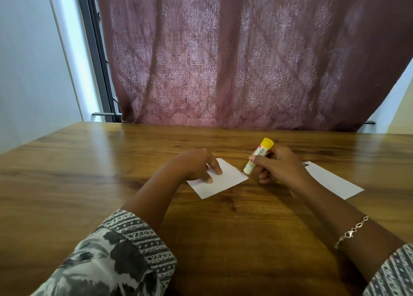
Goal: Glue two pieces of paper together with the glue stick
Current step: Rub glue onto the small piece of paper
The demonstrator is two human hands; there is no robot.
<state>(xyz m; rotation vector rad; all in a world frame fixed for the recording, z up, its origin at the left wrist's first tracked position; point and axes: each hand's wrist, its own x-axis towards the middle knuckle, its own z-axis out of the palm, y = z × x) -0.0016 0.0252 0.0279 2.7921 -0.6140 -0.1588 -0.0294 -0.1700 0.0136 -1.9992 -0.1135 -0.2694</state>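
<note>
A small white piece of paper (225, 181) lies flat on the wooden table (89, 172) in the middle. My left hand (196, 163) presses its fingertips on the paper's left part. My right hand (277, 166) grips a white glue stick (259, 155) with a yellow end pointing up and back. The stick's lower tip hangs just above the paper's right corner. A second, larger white paper (333, 181) lies to the right, partly hidden behind my right hand and wrist.
A patterned mauve curtain (245, 56) hangs behind the table's far edge. A dark window frame (98, 56) and a pale wall stand at the left. A bracelet (350, 232) circles my right wrist.
</note>
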